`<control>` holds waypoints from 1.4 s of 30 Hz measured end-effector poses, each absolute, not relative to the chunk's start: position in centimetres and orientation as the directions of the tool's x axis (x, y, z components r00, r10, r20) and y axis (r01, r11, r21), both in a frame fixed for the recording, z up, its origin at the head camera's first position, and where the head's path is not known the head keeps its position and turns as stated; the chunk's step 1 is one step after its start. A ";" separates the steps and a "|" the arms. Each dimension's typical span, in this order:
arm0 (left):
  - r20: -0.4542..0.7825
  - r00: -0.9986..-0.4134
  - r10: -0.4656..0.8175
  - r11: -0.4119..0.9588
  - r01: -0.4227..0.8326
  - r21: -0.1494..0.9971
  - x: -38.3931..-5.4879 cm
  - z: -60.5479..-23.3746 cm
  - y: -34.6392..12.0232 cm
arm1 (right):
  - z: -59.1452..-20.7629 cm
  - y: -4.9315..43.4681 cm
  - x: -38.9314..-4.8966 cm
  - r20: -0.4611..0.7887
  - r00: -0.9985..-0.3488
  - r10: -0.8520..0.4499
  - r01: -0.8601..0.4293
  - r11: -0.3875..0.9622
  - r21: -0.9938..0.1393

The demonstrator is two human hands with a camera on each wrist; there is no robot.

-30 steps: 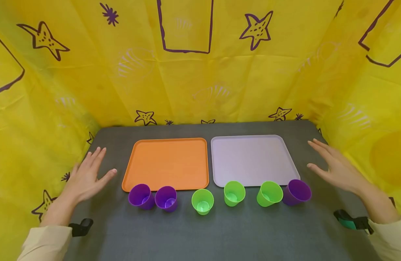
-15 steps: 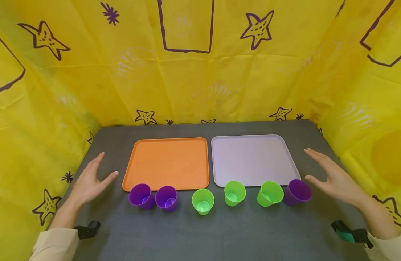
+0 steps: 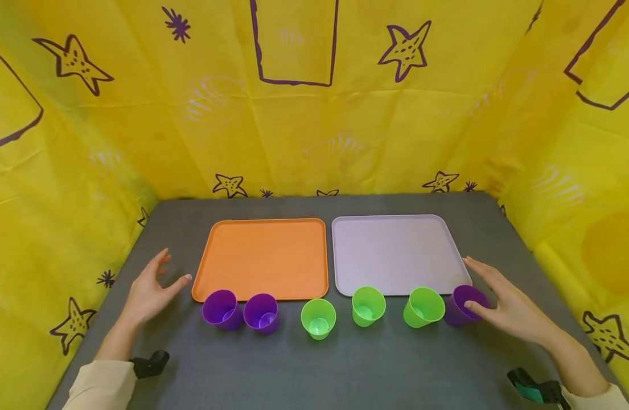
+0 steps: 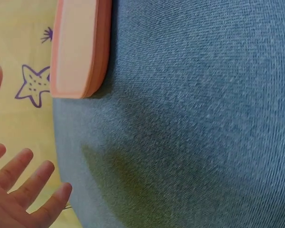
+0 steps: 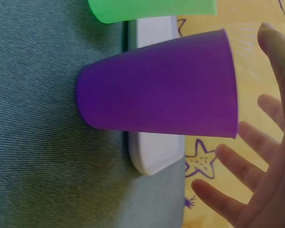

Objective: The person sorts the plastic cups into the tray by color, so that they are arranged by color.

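My right hand [image 3: 514, 304] hovers with spread fingers at the rightmost purple cup [image 3: 463, 307], thumb and fingers apart around its rim side. In the right wrist view that purple cup [image 5: 161, 88] stands upright, and a gap shows between it and the fingers. Left of it are three green cups [image 3: 423, 307], then two purple cups [image 3: 222, 310], all with open tops facing up. My left hand [image 3: 152, 290] holds nothing and hangs left of the orange tray [image 3: 265, 259], fingers loosely extended. Only its fingertips and palm edge show in the left wrist view.
A pale lilac tray [image 3: 396, 253] lies right of the orange one, with a narrow gap between. The cups stand along the trays' near edges on a dark grey tabletop [image 3: 314, 370]. Yellow patterned cloth [image 3: 294, 131] walls the back and both sides.
My right hand has moved left and nearer, reaching over to the rightmost purple cup. My left hand has shifted a little right and nearer. The cups and trays have stayed in place.
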State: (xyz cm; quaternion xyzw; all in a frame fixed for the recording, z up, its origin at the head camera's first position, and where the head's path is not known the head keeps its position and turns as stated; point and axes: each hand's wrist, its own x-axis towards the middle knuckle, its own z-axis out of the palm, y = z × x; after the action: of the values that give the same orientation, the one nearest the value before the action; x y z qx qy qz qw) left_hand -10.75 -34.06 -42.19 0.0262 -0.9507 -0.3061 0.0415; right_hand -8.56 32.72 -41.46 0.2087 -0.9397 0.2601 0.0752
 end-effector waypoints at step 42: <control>-0.173 -0.979 -0.109 0.548 -0.205 0.811 -11.5 -44.9 -31.9 | -43.6 32.0 -6.8 0.282 -0.924 -0.258 -0.373 0.775 -0.511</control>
State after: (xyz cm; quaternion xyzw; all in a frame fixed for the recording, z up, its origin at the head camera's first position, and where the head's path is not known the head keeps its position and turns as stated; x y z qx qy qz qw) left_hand -11.54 -31.85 -44.95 0.0892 -0.8784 -0.4667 -0.0513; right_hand -6.83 32.05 -43.58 0.1683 -0.9369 0.2902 0.0986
